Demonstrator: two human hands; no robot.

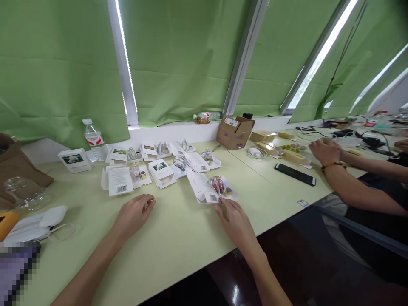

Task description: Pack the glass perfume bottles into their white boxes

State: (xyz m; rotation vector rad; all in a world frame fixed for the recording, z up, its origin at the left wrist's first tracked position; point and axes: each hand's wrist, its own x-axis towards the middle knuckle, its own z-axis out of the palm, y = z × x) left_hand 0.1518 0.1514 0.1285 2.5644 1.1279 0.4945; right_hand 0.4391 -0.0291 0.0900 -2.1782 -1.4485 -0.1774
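My right hand (236, 222) pinches the near corner of an opened white carton (201, 186), thumb and index finger at its edge. On the carton's right side a clear tray bears a pinkish-red glass perfume bottle (217, 184) and a small gold cap (228, 192). My left hand (133, 214) rests on the table with its fingers curled in, and nothing shows in them. Just beyond it lie another opened white carton (119, 180), with a glass bottle (136, 171) and gold cap (143, 174) beside it, and a white box with a flower picture (162, 172).
More opened cartons (197, 161) and bottles lie behind. A water bottle (94, 140) stands at the back left. A cardboard box (235, 132) is by the wall, a black phone (295, 174) to the right. Another person's hands (325, 151) rest farther right. Masks (35, 223) lie left.
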